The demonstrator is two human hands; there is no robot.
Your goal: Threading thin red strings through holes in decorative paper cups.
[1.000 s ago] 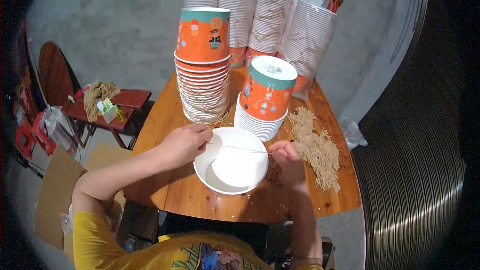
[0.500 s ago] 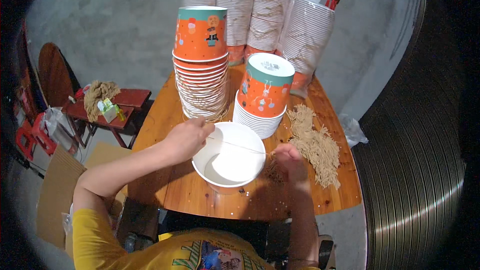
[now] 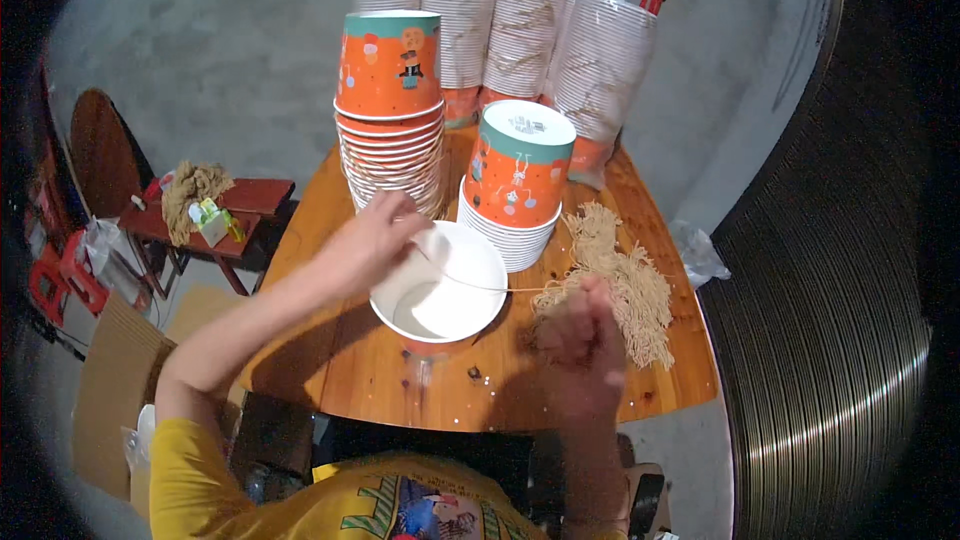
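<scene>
A white-lined paper bucket stands open end up at the middle of the wooden table. Across its mouth runs a thin tan cord, curving a little on the left. My left hand is above the bucket's left rim, its fingers pinched on one end of the cord. To the right of the bucket, my right hand is raised and closed on the other end, slightly blurred. A loose heap of tan cords lies just beyond the right hand.
Behind the bucket rise a tall stack of orange buckets with cords around their rims and a shorter upside-down stack. Bagged white bucket stacks line the back. A red bench stands left; a ribbed metal shutter is at right.
My right hand has moved right and slightly nearer me, drawing the cord past the bucket's right rim. My left hand has lifted slightly. The whole view has shifted a little.
</scene>
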